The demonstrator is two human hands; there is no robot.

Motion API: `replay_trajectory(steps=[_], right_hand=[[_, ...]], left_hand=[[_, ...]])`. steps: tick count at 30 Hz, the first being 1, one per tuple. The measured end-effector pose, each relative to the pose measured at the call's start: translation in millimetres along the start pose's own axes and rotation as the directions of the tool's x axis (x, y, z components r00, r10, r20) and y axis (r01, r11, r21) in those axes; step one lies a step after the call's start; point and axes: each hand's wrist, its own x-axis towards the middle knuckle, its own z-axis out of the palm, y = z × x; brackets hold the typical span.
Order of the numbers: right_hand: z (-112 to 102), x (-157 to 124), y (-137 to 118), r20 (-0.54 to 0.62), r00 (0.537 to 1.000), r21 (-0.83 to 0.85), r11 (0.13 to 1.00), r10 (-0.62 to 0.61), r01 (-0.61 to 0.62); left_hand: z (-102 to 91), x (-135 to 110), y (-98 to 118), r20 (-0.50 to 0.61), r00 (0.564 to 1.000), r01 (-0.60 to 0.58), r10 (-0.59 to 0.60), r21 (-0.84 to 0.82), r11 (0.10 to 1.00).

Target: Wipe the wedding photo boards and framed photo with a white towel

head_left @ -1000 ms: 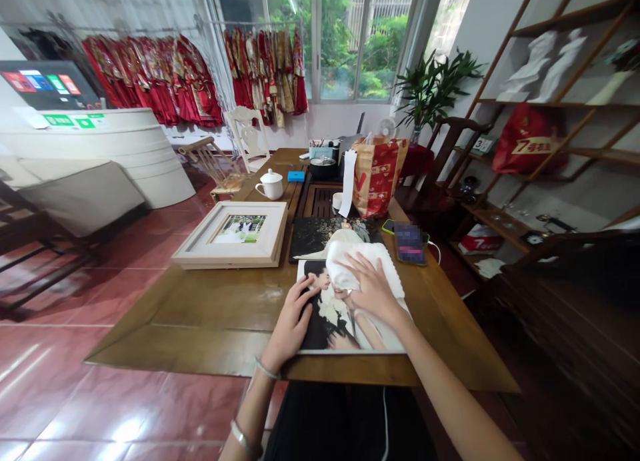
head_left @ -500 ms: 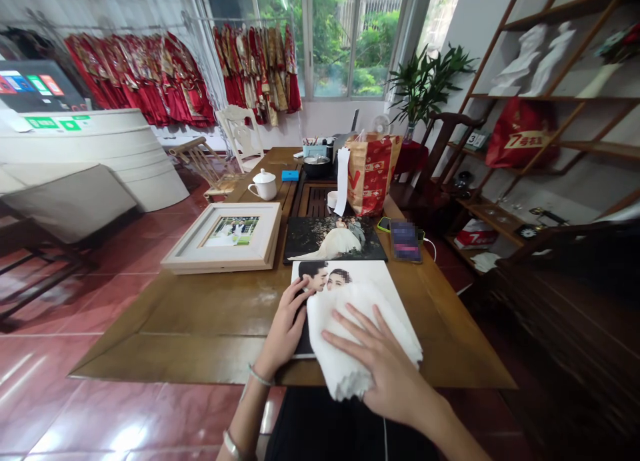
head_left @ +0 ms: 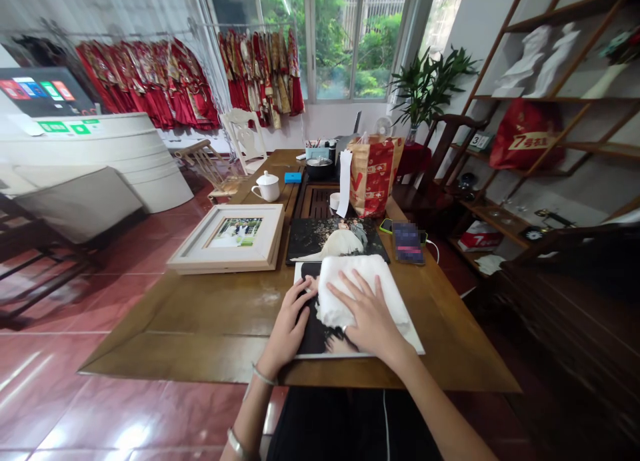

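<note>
A large photo print (head_left: 315, 334) lies flat at the near edge of the wooden table (head_left: 215, 314). My left hand (head_left: 290, 324) rests flat on its left edge, fingers spread. My right hand (head_left: 367, 318) presses a folded white cloth (head_left: 360, 284) onto the upper part of the print, fingers stretched over the cloth. The cloth hides the faces in the picture. A second, dark photo print (head_left: 335, 240) lies just beyond it.
A white framed photo (head_left: 230, 238) sits to the left. A phone (head_left: 407, 242) with a cable lies to the right of the dark print. Farther back stand a teapot (head_left: 267, 186), a red paper bag (head_left: 374, 174) and a tea tray (head_left: 317, 201). Shelves stand at the right.
My right hand has slid the white cloth from the near edge of the print back up to its upper part. The left hand has stayed on the print's left edge.
</note>
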Motion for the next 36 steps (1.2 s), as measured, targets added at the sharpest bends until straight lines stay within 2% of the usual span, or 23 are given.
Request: replay_trajectory(steps=[5,9,12,17,21,23,26,31,36], right_hand=[[-3.7,-53.0,-21.5,0.090,0.985,0.081,0.987,-0.146,0.139],[-10.5,-74.1,-13.5,0.123,0.970,0.156,0.969,-0.210,0.190],[-13.5,-66.9,9.0,0.101,0.976,0.166,0.971,-0.191,0.173],[-13.2,-27.5,52.4,-0.022,0.999,0.104,0.994,-0.034,0.036],[-10.0,1.4,64.7,-0.089,0.993,0.055,0.996,0.078,-0.073],[-6.3,6.2,61.9,-0.117,0.988,0.015,0.995,0.097,-0.096],[0.7,-2.2,51.1,-0.151,0.985,-0.037,0.995,0.082,-0.089],[5.5,-45.5,24.9,-0.110,0.994,-0.063,0.998,-0.022,0.015],[0.7,-81.1,8.4,-0.035,0.994,-0.008,0.994,-0.108,0.107]], left_hand=[[1.5,-0.7,-0.7,-0.012,1.000,-0.014,0.014,-0.003,1.000],[1.2,-0.7,-0.4,-0.007,1.000,0.003,-0.003,0.008,1.000],[0.4,-0.5,0.6,0.003,1.000,0.019,-0.019,0.003,1.000],[-0.3,-0.4,2.0,0.006,1.000,0.019,-0.019,-0.001,1.000],[-0.3,-0.4,2.0,0.001,1.000,0.013,-0.013,-0.013,1.000],[-0.2,-0.5,1.8,0.001,1.000,0.017,-0.017,-0.020,1.000],[0.0,-0.5,1.5,0.001,1.000,0.024,-0.024,-0.020,1.000],[0.6,-0.3,1.0,-0.006,1.000,0.023,-0.023,-0.011,1.000],[0.7,-0.3,0.4,0.001,1.000,0.025,-0.025,-0.003,1.000]])
